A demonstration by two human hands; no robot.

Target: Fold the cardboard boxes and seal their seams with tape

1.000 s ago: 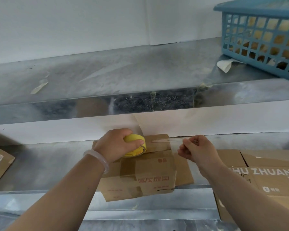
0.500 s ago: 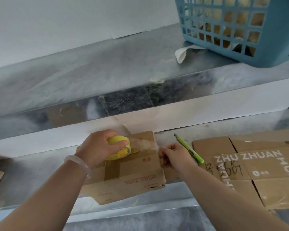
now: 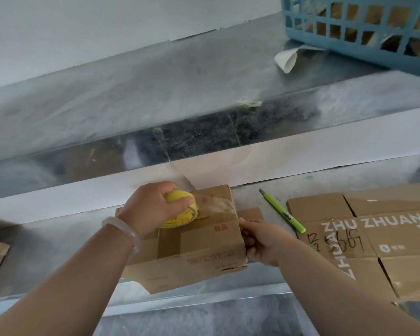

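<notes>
Steel surface (image 3: 58, 238) beneath a shelf bearing one blue basket (image 3: 337, 48): one cardboard box (image 3: 204, 251), its red print illegible, sits at the front edge. The left grip (image 3: 150, 207) clenches one yellow tape roll (image 3: 180, 209) atop it; the right grip (image 3: 260, 241) clasps the box's right end. One green knife (image 3: 283, 210) lies beside flattened cartons (image 3: 398, 241) marked "ZHUAN".

A white wall (image 3: 83, 32) rises behind a two-tier metal bench. The upper shelf (image 3: 155, 93) is scuffed, dull steel, and its front lip (image 3: 204, 134) gives a dark, blurred reflection. A white paper strip (image 3: 325, 146) backs the lower shelf (image 3: 58, 238). At the upper shelf's right end sits a blue plastic basket (image 3: 344, 53), with a curled paper scrap (image 3: 285, 60) just beside it. The light is soft and even.
</notes>
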